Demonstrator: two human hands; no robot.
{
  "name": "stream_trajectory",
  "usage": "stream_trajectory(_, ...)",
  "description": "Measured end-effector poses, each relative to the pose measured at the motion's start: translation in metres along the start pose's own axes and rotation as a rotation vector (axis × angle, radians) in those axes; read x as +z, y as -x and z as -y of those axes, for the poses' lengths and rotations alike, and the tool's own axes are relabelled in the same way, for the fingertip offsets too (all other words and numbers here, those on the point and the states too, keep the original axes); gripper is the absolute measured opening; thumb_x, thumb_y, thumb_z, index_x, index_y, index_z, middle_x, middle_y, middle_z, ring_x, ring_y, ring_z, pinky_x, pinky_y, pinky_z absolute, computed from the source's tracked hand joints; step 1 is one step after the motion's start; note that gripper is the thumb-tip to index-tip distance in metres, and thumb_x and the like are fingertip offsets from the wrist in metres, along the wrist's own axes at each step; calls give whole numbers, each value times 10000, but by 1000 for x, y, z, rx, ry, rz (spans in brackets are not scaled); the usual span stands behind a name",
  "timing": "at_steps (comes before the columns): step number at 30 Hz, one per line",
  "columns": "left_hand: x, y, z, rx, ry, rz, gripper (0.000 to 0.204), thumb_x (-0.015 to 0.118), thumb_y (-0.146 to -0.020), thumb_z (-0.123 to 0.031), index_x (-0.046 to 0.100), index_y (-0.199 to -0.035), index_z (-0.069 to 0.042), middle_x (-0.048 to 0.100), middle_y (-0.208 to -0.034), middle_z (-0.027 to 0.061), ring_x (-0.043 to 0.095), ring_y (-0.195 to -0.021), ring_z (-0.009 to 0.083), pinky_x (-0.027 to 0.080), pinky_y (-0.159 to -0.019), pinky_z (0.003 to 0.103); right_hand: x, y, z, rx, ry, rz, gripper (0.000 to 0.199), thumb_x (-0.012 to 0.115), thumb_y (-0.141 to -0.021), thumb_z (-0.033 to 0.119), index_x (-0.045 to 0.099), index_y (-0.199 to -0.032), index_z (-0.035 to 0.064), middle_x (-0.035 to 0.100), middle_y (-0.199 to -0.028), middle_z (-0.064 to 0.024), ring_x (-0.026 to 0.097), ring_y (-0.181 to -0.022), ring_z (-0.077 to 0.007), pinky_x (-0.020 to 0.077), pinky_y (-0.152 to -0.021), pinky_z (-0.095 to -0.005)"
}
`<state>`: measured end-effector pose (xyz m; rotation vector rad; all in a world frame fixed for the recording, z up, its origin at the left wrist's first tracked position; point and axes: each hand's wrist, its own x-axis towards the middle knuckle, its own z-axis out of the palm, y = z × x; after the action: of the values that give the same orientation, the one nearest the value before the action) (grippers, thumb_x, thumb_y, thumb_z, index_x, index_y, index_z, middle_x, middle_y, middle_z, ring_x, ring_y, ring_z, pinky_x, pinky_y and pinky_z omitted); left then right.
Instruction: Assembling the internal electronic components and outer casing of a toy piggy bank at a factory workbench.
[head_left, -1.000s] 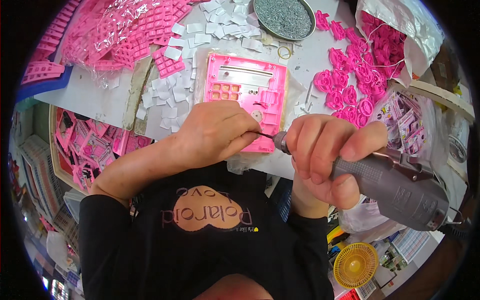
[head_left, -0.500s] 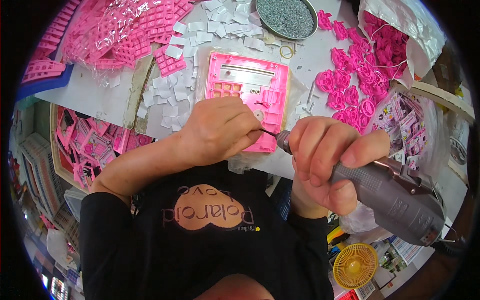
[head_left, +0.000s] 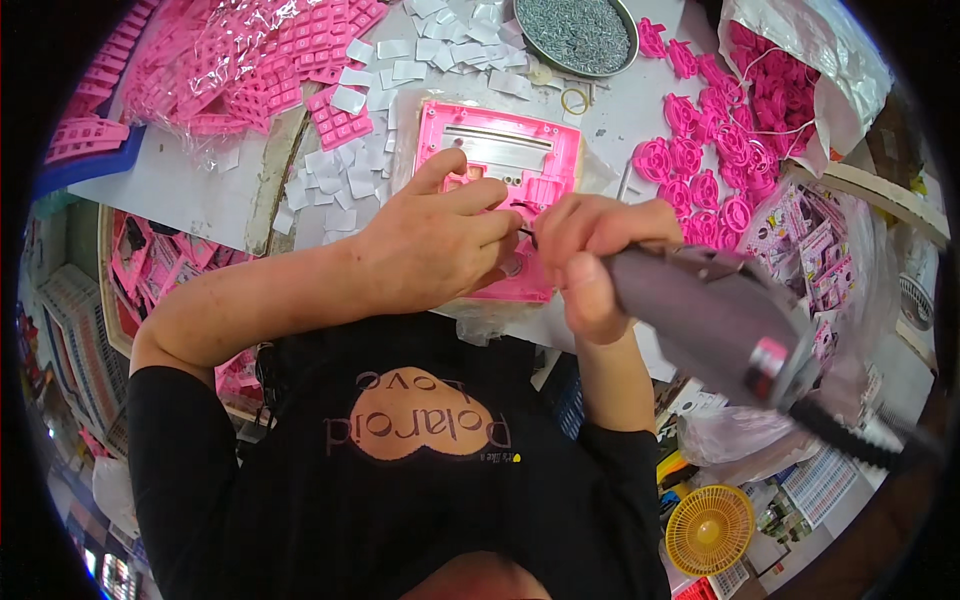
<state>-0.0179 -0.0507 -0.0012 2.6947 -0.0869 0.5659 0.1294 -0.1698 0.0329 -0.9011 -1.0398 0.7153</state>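
Observation:
My right hand (head_left: 600, 250) is closed round a grey electric screwdriver (head_left: 710, 310), tilted with its body to the lower right. Its thin dark bit (head_left: 527, 233) points left, to the fingertips of my left hand (head_left: 440, 240). That hand is over a pink plastic casing (head_left: 568, 160), fingers bent and the lower ones pinched at the bit's tip. Whatever they pinch is too small or covered to make out. The casing lies open side up on clear plastic wrap, with a silvery strip along its far part. My left hand hides its near left area.
Beyond the casing stands a round metal tray (head_left: 578, 35) of small screws. White paper slips (head_left: 340, 180) are scattered left of it, near pink keypad pieces (head_left: 340, 120). Pink round parts (head_left: 690, 160) lie at right beside a bag of printed packets (head_left: 810, 250). A yellow basket (head_left: 710, 530) sits lower right.
The screwdriver has swung up and left, its bit now closer to the casing. My left hand has opened somewhat, its index finger lifting away, and its elbow has shifted left.

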Motion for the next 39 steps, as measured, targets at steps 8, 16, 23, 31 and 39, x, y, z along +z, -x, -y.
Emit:
stream_trajectory(8,-5,2,-6,77,-88,15,86,634,-804,-196,695,-785,-138,588,-863,-27,540,-979,169,378,-999,434,-6,-12,-5,76,101,139,262,657,-883,111,432,-1007,62,497,-629,-45,463,-514,-156,419,-521,-320)
stream_trajectory(16,-43,15,47,-231,127,-182,333,766,-780,-288,690,-1053,-112,643,-1135,53,535,-1174,260,363,-990,494,-41,-38,44,-111,-99,45,325,631,-917,182,469,-1166,50,479,-622,-2,420,-498,-117,339,-460,-279)
stream_trajectory(23,-64,56,82,-575,-512,-30,280,731,-818,-197,656,-1071,-104,635,-1113,74,564,-1109,271,332,-979,455,-49,-55,47,-66,-88,-22,308,588,-913,128,497,-1190,30,484,-646,-25,423,-525,-118,350,-491,-283)
stream_trajectory(31,-61,62,79,-598,-491,-43,271,709,-828,-162,634,-1084,-107,637,-1047,43,574,-1071,236,329,-967,443,-56,-57,56,-18,46,-125,332,543,-948,152,559,-1263,48,520,-754,-30,449,-653,-136,349,-626,-324)
stream_trajectory(39,-73,59,68,-569,-314,-136,318,752,-793,-140,631,-1087,-123,652,-978,1,597,-982,224,326,-928,438,-37,-50,65,-335,870,-510,420,578,-942,201,504,-1280,-36,638,-995,-154,612,-893,-236,517,-783,-371)
